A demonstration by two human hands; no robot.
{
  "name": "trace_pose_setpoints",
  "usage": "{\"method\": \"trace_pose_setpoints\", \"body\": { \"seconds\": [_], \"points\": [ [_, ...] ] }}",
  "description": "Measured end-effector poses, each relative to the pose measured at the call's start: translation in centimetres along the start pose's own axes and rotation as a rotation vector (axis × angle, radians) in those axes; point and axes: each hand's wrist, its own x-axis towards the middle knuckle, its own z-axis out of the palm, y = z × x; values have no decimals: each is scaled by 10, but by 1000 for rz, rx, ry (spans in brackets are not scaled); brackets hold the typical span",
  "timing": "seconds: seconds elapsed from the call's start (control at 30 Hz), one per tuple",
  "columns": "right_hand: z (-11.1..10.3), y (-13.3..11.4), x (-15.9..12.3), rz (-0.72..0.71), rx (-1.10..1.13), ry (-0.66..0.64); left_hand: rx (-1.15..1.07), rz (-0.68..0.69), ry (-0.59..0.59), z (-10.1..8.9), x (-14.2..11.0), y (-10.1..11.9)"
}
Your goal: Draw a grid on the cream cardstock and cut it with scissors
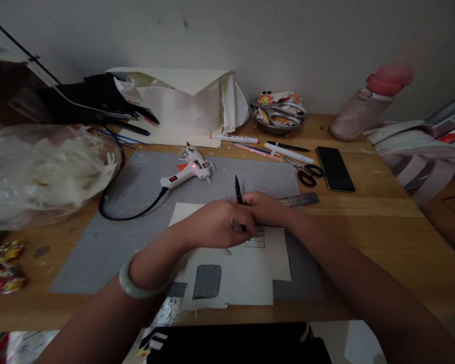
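Note:
My left hand, a pale bangle on its wrist, is closed around a black pen that stands nearly upright. Just beyond and to the right, my right hand presses on a metal ruler, whose end sticks out to the right. Its fingertips are partly hidden by the left hand. Both hands are over a white sheet of card with notched edges and a cut-out opening near its lower left. A small black-lined grid shows on the card beside the left fingers.
A glue gun with a red light lies on the grey cutting mat. Beyond are markers, black-handled scissors, a phone and a bowl holding scissors. A plastic bag sits left, a pink-topped bottle right.

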Motion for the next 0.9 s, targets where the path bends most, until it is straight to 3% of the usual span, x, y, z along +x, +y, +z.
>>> {"method": "trace_pose_setpoints", "body": {
  "seconds": [0.9],
  "points": [
    [0, 2, 1, 13, 67, 45, -27, 11, 23, 1, 0, 0]
  ]
}}
